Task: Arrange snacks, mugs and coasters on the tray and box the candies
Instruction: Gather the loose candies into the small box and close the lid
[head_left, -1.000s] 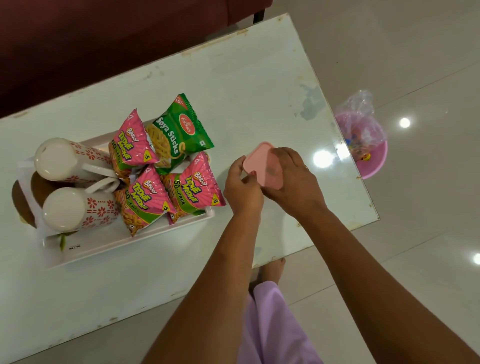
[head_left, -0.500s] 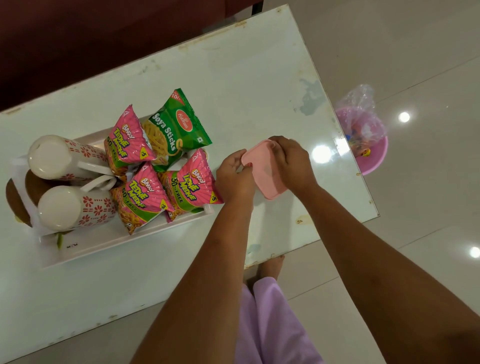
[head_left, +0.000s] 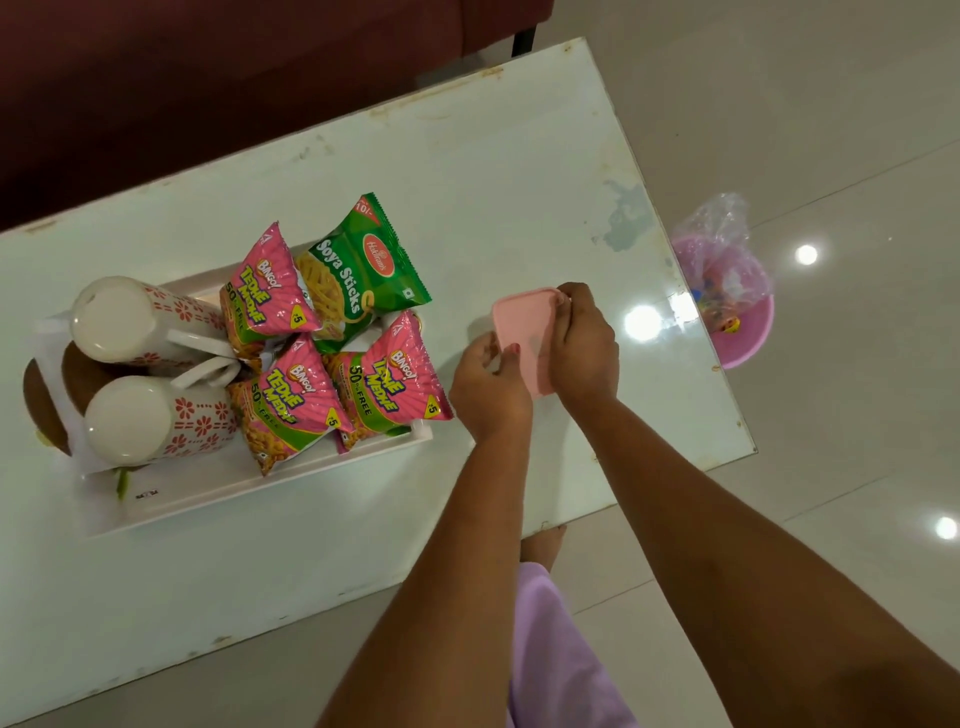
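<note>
- Pink box (head_left: 524, 332): held in both hands low over the table (head_left: 467, 182), just right of the tray (head_left: 249, 493); whether it touches the table I cannot tell.
- Grip: my left hand (head_left: 488, 387) pinches its near edge; my right hand (head_left: 584, 348) curls over its far corner.
- Risk 1: if I prise the lid, it may spring free and the box skid toward the table's edge.
- Risk 2: a jerk of my left hand, near the packets (head_left: 384, 384), could knock them off the tray.
- Risk 3: candies seem to lie in the bowl (head_left: 748, 348) on the floor, well apart; lifting them invites spills.
</note>
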